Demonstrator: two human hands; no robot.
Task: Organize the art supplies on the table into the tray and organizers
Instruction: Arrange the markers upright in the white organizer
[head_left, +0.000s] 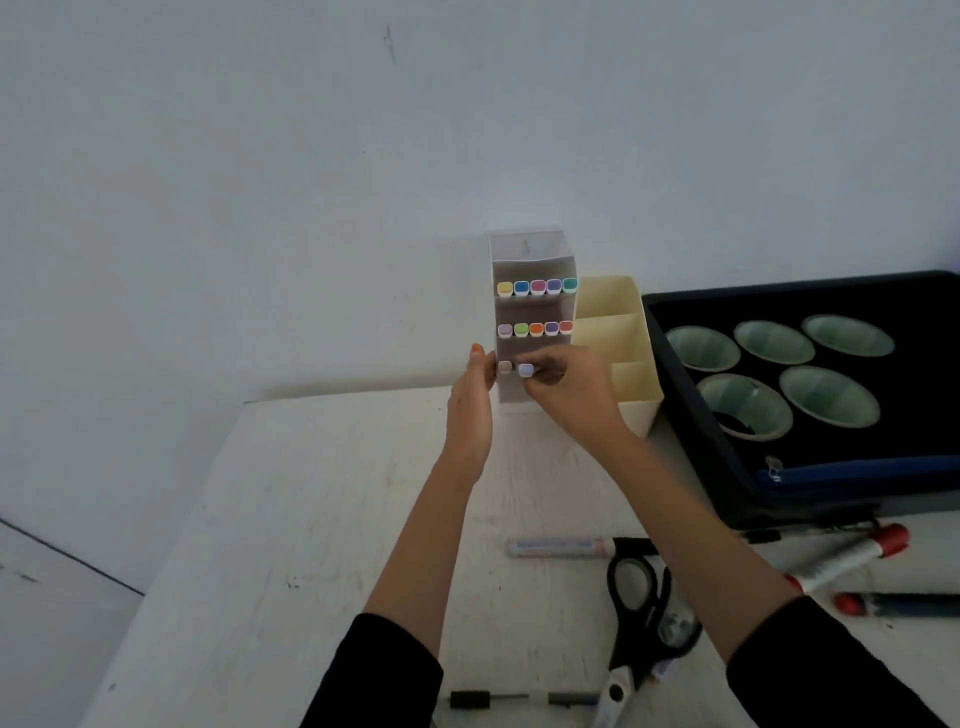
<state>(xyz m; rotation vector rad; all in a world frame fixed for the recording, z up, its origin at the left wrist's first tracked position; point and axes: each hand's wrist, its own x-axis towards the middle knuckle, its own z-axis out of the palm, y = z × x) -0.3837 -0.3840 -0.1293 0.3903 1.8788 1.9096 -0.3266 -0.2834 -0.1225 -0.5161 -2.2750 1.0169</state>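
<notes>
A white tiered marker organizer (524, 249) stands at the table's far edge, its two upper shelves filled with several markers with coloured caps. On the lowest shelf sits a beige-capped marker (505, 367). My right hand (566, 384) pinches a lavender-capped marker (526, 370) at that shelf, beside the beige one. Against the organizer's left side rests my left hand (470, 410), fingers straight. A cream organizer (618, 338) with three compartments stands to the right, touching the white one.
A black tray (779, 467) with several pale green cups is at the right. On the white table (291, 519) lie a grey marker (558, 547), black scissors (644, 613), red-capped markers (852, 558) and a black pen (519, 699) near the front edge.
</notes>
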